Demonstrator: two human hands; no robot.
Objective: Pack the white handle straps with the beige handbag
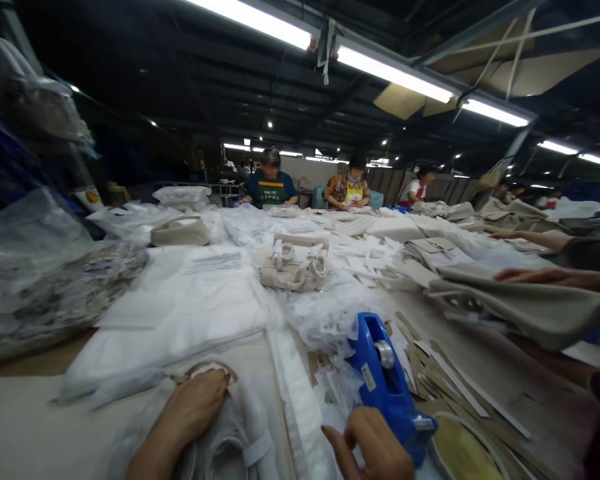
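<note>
My left hand (193,407) is closed over the top of a pale handbag (225,457) at the bottom, its fingertips partly hidden. The bag's handles are wrapped in white packing, and its lower part runs out of view. My right hand (373,447) is just in front of a blue tape dispenser (387,383). Its thumb stands apart from the bent fingers, and nothing shows between them. A stack of white bags or sheets (180,300) lies beyond my left hand. Past the dispenser sits a beige handbag (295,263) with wrapped handles.
Crumpled clear plastic (30,267) is heaped at left. Paper strips (453,377) and a round tape roll (465,447) lie at right. A co-worker's hands (545,277) hold a grey-beige bag (525,303) there. Several people work across the table.
</note>
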